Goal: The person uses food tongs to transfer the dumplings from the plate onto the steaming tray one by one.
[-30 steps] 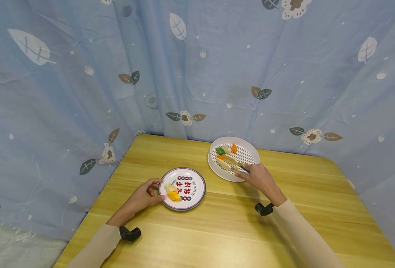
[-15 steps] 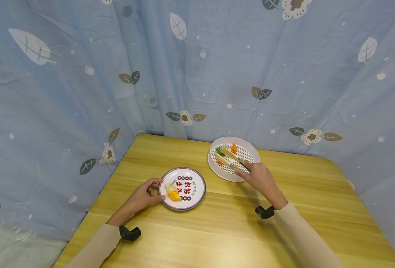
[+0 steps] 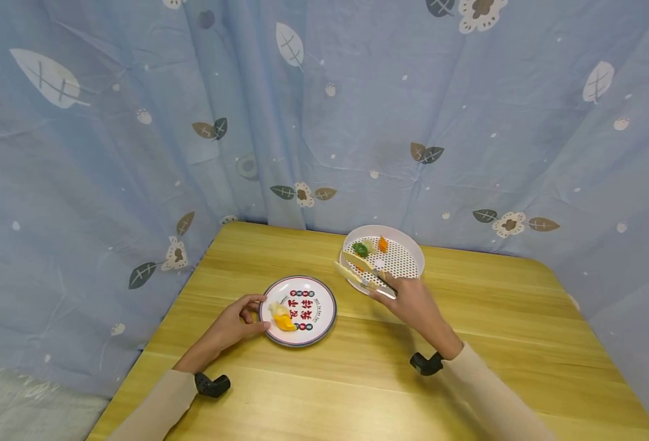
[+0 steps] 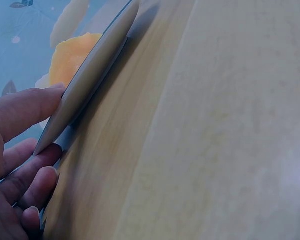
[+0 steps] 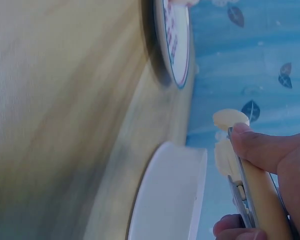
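The grip of the right hand (image 3: 412, 300) is closed around a pair of tongs (image 5: 262, 195), thumb pressed along one wood-coloured handle, their pale ends apart over the near left edge of a white perforated tray (image 3: 385, 231); I can't tell whether they pinch anything. That arm reaches in from the lower right, back of the hand upward. The left arm comes from the lower left, and its hand (image 3: 236, 318) pinches the left rim of a printed plate (image 3: 287, 286) on the tabletop (image 3: 313, 392). From the head you see a yellow piece (image 3: 285, 322) and a pale one on the plate, plus a green piece (image 3: 360, 249) in the tray. The left wrist alone shows fingertips tucked under the rim; the right wrist, metal parts between the handles and just the tray's outer wall.
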A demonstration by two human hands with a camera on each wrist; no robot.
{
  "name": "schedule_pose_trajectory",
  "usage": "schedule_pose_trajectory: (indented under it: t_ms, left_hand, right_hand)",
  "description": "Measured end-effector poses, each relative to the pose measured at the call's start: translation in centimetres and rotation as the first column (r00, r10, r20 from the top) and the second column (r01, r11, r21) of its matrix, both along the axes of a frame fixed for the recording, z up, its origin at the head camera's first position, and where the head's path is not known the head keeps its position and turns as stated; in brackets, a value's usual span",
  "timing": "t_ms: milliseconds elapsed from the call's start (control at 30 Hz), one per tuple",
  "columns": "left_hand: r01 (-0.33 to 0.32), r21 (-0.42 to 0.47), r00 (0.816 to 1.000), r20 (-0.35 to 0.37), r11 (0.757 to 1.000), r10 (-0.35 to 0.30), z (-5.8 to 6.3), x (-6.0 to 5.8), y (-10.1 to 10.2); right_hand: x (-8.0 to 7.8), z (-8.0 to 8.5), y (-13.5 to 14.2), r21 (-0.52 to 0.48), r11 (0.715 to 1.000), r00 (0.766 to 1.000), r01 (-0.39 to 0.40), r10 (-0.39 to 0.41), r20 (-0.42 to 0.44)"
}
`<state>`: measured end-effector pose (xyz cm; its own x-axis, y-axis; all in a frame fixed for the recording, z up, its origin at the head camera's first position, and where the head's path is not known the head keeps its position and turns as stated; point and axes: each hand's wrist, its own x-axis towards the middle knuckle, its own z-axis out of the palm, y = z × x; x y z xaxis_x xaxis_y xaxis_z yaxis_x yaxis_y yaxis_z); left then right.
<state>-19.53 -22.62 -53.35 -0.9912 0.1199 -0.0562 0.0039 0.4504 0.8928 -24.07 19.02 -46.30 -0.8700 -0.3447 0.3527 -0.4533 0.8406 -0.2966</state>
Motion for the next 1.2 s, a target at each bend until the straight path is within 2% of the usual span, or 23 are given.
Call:
schedule_pose_trajectory:
  t_ms: [133,400,700,833,1200]
  left_hand:
    - [-0.002,-0.004,1.000,0.000,1.000,0.002,0.0,0.0,0.0]
    - [-0.007,-0.005,1.000,0.011,1.000,0.007,0.2,0.2,0.1]
    - [-0.003,-0.006,1.000,-0.004,1.000,0.003,0.2,0.1,0.2]
    - [-0.002,-0.010,1.000,-0.005,1.000,0.002,0.3,0.1,0.2]
    - [0.003,-0.004,1.000,0.000,1.000,-0.003,0.3,0.2,0.2]
  right_hand:
    - [0.8,-0.3,-0.9,-0.013,0.999,0.998,-0.050,0.049,-0.026]
    - [2.4,-1.2,-2.7,-0.019,0.990,0.991,-0.137,0.137,0.000]
    - [3.8,-1.9,-4.0,0.028,0.987,0.987,-0.161,0.160,0.033]
    - [4.7,-2.1,-4.3,0.015,0.984,0.983,-0.179,0.178,0.045]
    - [6.9,-3.0,-4.9,-0.011,0.964,0.964,-0.266,0.266,-0.021]
